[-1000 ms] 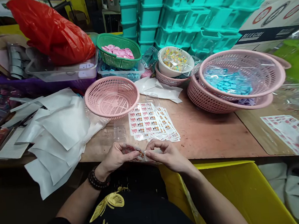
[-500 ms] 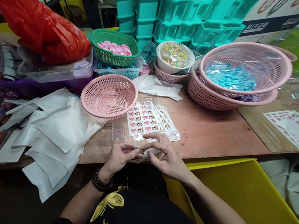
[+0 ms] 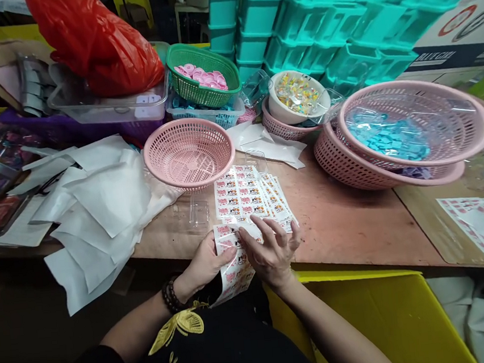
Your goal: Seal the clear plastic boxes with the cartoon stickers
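Observation:
My left hand is closed on the left edge of a sticker sheet, its thumb on the printed face. The sheet is white with rows of pink and brown cartoon prints, and its lower end curls down over my lap. My right hand has its thumb and index finger at the sheet's upper part, while the other fingers are spread. Whether a single sticker is between those fingertips I cannot tell. Just beyond lies a fanned pile of sticker sheets. A clear plastic case rests left of the pile.
A pink basket stands behind the clear case. White backing papers overhang the table's left front edge. At right are stacked pink baskets with blue pieces, and more sticker sheets. Teal bins rise behind.
The sheet, bent small between my hands before, now shows its printed face and hangs lower. My right hand has closed in on it. The co-worker's hand at far right is out of view.

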Action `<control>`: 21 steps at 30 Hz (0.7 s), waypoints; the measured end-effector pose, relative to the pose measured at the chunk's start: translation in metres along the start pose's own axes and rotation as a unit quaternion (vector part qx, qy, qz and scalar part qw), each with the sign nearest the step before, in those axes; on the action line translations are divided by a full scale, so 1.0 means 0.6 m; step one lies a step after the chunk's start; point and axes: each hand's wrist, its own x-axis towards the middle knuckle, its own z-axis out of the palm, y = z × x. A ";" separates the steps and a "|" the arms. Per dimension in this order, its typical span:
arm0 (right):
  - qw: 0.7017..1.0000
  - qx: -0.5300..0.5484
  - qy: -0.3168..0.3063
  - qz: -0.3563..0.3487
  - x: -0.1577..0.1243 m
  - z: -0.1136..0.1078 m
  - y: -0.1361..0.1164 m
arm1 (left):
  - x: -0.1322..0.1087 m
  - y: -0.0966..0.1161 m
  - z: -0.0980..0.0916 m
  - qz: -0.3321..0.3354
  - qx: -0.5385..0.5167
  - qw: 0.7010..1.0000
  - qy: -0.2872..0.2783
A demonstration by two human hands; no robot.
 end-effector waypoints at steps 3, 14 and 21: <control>0.999 0.015 -0.039 0.021 0.017 -0.018 -0.020 | 0.003 -0.014 0.001 0.016 0.030 0.999 0.013; 0.963 0.251 -0.093 0.007 0.133 -0.072 0.012 | -0.018 0.028 -0.044 0.097 0.124 0.986 -0.055; 0.930 0.101 -0.195 -0.295 0.164 0.116 0.003 | -0.069 0.106 -0.139 0.072 0.039 0.992 -0.097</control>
